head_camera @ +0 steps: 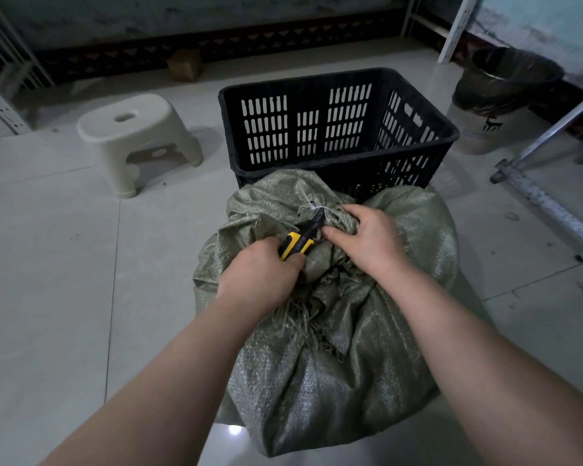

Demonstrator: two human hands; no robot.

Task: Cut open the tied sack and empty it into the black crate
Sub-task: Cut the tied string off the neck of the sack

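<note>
Two bare forearms reach in from the bottom edge, cut off at the elbows, and meet over a bulging sack (334,364) of grey-green woven plastic that stands on the tiled floor (64,264) right in front of the person. Its cloth is creased and shiny, with frayed strands hanging loose below the wrists. The sack's gathered neck is at the top and leans away from the person, towards the crate.

The left hand (260,274) is clenched round the yellow-and-black handle of a cutter (297,245). The tool's long axis runs from that fist up and to the right, and its dark nose points away at the thin white tie (317,208) cinched round the neck. Whether the nose has the tie between its blades is too small and dark to tell. The right hand (367,243) clutches the bunched neck just beside the tie, fingers curled over the cloth and thumb pressed in by the cutter's nose.

Just behind the sack stands the black crate (418,156) (slotted walls, open top); the sack hides the crate's near bottom edge. Further left is a pale plastic stool (132,126). To the right stand a bin (498,95) with a dark liner and a slanting metal frame (546,203).
</note>
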